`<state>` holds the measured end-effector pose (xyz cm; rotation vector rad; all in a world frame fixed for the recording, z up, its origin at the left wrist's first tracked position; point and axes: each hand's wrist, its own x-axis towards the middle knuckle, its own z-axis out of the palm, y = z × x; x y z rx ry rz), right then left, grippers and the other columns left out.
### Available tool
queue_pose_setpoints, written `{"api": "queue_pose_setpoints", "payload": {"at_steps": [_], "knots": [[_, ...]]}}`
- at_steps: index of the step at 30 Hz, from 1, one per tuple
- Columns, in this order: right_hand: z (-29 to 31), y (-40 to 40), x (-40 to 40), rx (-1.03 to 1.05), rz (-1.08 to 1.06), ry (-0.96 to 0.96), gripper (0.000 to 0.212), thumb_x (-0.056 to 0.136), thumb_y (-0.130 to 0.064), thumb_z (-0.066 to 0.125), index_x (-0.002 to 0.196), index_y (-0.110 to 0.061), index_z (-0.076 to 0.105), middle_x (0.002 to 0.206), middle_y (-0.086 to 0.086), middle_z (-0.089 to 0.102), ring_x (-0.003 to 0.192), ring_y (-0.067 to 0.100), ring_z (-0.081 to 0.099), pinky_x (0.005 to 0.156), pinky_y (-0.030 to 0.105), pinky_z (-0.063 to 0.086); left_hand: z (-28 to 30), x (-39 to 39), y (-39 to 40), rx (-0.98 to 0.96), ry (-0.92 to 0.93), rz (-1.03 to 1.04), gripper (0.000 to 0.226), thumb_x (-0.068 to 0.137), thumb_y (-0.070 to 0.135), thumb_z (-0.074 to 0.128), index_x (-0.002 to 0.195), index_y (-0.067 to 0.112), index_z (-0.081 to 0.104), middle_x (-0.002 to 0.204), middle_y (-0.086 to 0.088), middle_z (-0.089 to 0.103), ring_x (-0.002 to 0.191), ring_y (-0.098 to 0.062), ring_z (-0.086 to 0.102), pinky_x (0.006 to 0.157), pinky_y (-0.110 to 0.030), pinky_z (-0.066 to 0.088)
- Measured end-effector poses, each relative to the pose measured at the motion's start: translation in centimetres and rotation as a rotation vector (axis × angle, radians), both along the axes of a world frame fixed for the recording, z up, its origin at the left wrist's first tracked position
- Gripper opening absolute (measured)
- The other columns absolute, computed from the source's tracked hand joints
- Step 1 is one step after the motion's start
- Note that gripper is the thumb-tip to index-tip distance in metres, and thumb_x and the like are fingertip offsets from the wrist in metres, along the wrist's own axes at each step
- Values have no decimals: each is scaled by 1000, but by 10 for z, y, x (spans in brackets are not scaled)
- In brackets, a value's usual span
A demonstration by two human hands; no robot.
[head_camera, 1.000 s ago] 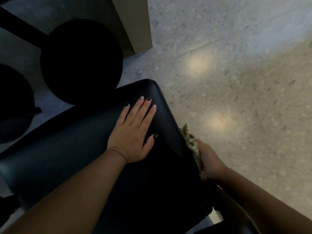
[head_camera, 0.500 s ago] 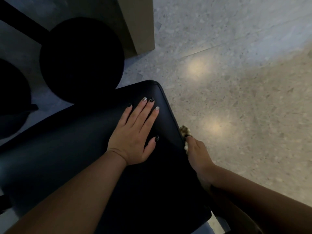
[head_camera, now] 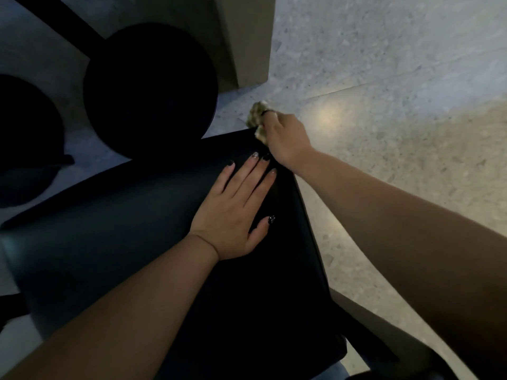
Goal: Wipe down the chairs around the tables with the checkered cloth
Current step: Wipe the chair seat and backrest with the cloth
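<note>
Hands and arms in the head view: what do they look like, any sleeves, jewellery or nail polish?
Both forearms are bare, no sleeves in view. The left hand has long nails, mostly dark polish with a couple of pale glittery ones. The right hand wears a thin dark ring on one finger. No watch or bracelet shows.

Cloth [head_camera: 257, 120] mostly hidden — right hand [head_camera: 285, 138] covers it.

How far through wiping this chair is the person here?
Done: nothing shows as wiped. In hand: the right hand grips the bunched cloth at the black chair seat's far corner while the left hand lies flat on it. Left: seat top; black stool.
</note>
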<state>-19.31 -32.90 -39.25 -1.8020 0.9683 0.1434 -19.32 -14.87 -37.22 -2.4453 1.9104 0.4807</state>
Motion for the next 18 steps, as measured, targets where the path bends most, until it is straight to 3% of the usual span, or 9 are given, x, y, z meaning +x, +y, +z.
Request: {"api": "queue_pose_setpoints", "payload": {"at_steps": [3, 6, 9, 12, 15, 18], "knots": [[6, -5, 17, -103, 272, 43, 42, 101, -33, 34, 75, -11, 58, 100, 20, 67, 92, 31, 61, 68, 27, 37, 9, 2, 3, -27, 116, 56, 74, 93, 44, 39, 151, 2, 20, 160, -19, 10, 149, -29, 5, 121, -46, 10], [11, -3, 30, -217, 531, 98, 47, 102, -35, 30, 64, -15, 49, 104, 21, 64, 85, 27, 54, 68, 25, 30, 21, 22, 35, -18, 241, 111, 82, 92, 47, 43, 154, 5, 10, 161, -16, -6, 149, -27, -8, 120, -45, 7], [10, 2, 39, -338, 679, 151, 43, 102, -38, 27, 73, -16, 49, 114, 23, 61, 94, 31, 54, 74, 26, 28, 31, 56, 100, 106, 106, -53, 91, 87, 56, 48, 155, 11, 7, 161, -17, -4, 149, -31, -9, 117, -50, 10], [7, 7, 48, -433, 760, 197, 39, 101, -42, 27, 81, -20, 53, 118, 24, 59, 105, 38, 55, 76, 29, 31, 44, 86, 165, 338, -50, -127, 102, 80, 69, 50, 155, 16, 6, 161, -17, 0, 147, -39, -3, 110, -64, 24], [9, 12, 53, -526, 839, 235, 35, 100, -38, 28, 84, -22, 54, 120, 25, 57, 106, 40, 54, 75, 32, 31, 41, 105, 204, 498, -108, -149, 105, 80, 78, 34, 147, 29, -28, 156, -5, -33, 142, -37, -29, 111, -64, 20], [14, 31, 64, -579, 919, 235, 32, 100, -33, 30, 88, -19, 57, 118, 26, 57, 104, 41, 53, 74, 35, 31, 34, 110, 211, 481, -73, -155, 104, 83, 74, 39, 141, 34, -38, 150, 3, -44, 136, -31, -41, 113, -62, 16]]}}
